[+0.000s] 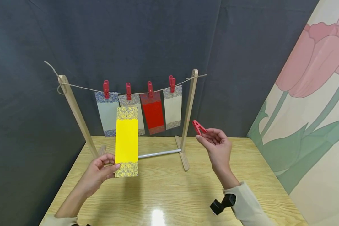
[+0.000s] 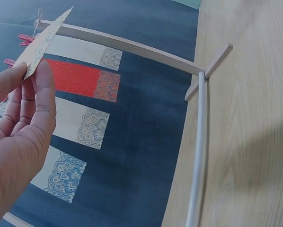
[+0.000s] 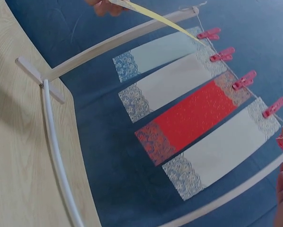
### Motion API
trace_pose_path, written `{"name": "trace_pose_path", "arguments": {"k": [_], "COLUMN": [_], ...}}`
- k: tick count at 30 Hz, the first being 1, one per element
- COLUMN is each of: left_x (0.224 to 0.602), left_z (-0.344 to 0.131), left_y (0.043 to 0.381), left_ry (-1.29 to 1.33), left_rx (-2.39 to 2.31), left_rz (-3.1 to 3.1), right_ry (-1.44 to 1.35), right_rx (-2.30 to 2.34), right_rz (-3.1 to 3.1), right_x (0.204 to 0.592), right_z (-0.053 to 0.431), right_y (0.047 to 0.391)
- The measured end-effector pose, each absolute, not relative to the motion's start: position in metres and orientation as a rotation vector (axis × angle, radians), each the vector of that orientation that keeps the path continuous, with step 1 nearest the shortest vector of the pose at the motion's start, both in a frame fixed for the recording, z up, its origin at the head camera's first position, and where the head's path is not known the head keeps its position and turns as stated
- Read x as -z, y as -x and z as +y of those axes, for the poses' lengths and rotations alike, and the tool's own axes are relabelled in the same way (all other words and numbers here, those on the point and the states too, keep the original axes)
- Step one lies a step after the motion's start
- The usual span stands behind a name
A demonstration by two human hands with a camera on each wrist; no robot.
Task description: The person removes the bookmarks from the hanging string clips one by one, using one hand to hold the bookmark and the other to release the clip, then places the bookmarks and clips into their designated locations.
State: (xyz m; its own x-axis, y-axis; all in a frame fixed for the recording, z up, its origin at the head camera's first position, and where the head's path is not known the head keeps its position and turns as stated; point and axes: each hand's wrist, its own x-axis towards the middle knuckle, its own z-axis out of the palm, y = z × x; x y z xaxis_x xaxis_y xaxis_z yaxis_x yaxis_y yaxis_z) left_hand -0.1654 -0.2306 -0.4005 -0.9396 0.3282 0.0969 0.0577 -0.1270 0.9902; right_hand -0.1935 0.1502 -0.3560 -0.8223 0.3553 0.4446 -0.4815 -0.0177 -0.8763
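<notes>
My left hand (image 1: 99, 174) pinches a yellow card (image 1: 126, 138) with patterned ends near its lower left edge, holding it upright before the line. In the left wrist view the card (image 2: 44, 45) appears nearly edge-on between thumb and fingers. To the right of the rack, my right hand (image 1: 218, 149) pinches a red clothespin (image 1: 199, 127) between thumb and fingers. Red clothespins fix several cards to a string (image 1: 84, 88): a pale blue one (image 1: 105, 116), a cream one (image 3: 165, 75) partly behind the yellow card, a red one (image 1: 153, 114) and another cream one (image 1: 173, 108).
Two wooden posts (image 1: 188, 110) carry the string, and a grey rod (image 1: 159, 154) joins them low down. The rack stands on a wood-grain table (image 1: 169, 188). Behind it hangs a dark curtain (image 1: 135, 37); a tulip-painted panel (image 1: 313, 94) is at the right.
</notes>
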Motion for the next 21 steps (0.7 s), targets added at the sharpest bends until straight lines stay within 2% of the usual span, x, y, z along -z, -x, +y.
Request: {"name": "trace_pose_path", "arguments": {"k": [10, 21], "left_x": [0.413, 0.429], "left_z": [-0.227, -0.223], "left_y": [0.164, 0.162], "left_ry": [-0.366, -0.401], "left_rx": [-2.126, -2.112], "left_rz": [1.952, 1.860], "right_ry": [-0.013, 0.127], "right_rx": [-1.875, -1.826], "right_rz": [-1.669, -1.699], "right_x": [0.371, 0.388], "right_z": [0.165, 0.176], "right_y": [0.186, 0.176]}}
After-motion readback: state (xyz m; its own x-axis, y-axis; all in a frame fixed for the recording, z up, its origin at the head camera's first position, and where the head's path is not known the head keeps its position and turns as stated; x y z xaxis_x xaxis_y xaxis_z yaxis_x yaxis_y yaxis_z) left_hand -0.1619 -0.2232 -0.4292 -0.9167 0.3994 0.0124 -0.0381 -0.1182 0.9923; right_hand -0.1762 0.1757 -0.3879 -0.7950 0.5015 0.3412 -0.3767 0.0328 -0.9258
